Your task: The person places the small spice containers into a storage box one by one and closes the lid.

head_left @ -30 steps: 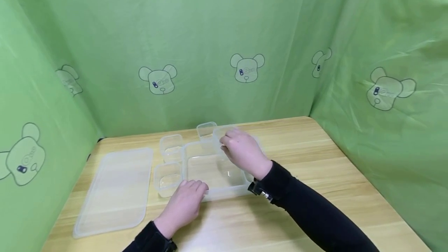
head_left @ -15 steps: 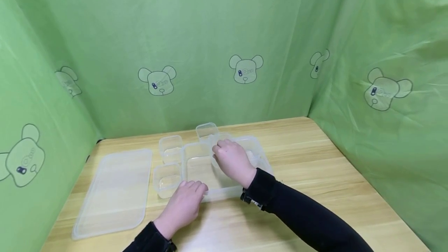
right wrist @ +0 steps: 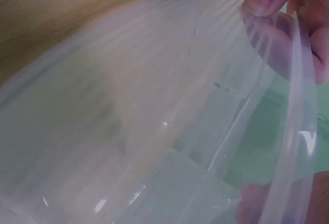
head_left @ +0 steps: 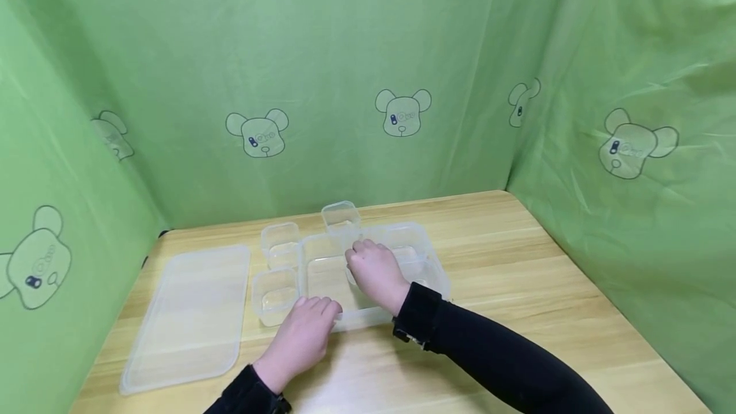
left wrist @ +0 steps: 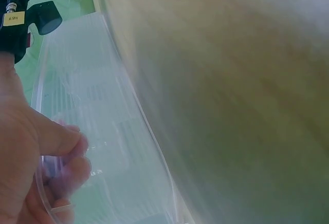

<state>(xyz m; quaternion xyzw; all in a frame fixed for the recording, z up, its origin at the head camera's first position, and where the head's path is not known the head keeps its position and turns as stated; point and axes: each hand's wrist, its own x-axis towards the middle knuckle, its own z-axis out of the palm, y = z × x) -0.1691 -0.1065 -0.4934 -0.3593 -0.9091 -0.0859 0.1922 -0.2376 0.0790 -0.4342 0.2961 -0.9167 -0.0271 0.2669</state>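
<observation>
A large clear plastic box (head_left: 362, 320) stands on the table, and my left hand (head_left: 305, 332) grips its near rim at the left corner. In the left wrist view the curled fingers (left wrist: 72, 175) overlap that rim. My right hand (head_left: 376, 273) is over the middle of the box and pinches the wall of a small clear container (right wrist: 139, 95), thumb on one side and fingers on the other. Much of this container is hidden behind the hand in the head view. At the right side inside the box sit other clear small containers (head_left: 409, 254).
Left of the box stand two small clear containers, a rear one (head_left: 280, 239) and a front one (head_left: 275, 296). Another small container (head_left: 341, 216) is behind the box. A flat translucent lid (head_left: 190, 315) lies at the left of the wooden table (head_left: 517, 312). Green curtains (head_left: 333, 50) surround it.
My right hand has moved left and down into the box with the small container. The box's right side has come into view. The left hand has stayed on the rim.
</observation>
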